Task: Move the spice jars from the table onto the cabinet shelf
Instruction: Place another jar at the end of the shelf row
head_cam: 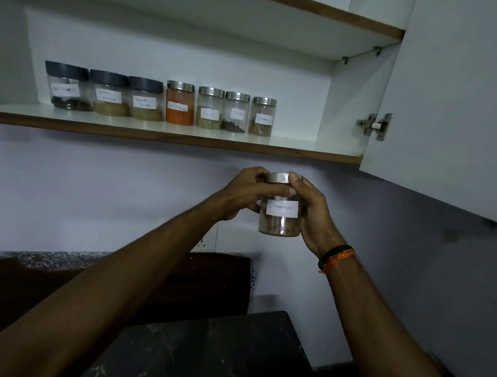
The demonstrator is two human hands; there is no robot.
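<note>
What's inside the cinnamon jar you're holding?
Brownish pieces lie at the bottom of the cinnamon jar; above them it looks empty. The label and both hands, left and right, cover the rest.

Both my arms are bare and extended forward and upward, converging at chest-front height. My left hand (pixel 243 192) is curled, thumb laid across toward the right, fingers wrapped behind. My right hand (pixel 311 210) faces it, palm inward, fingertips (pixel 295 178) hooked over the top, thumb pressed in front. Both grips are closed. My right wrist carries black and orange bands (pixel 336 257).
</note>
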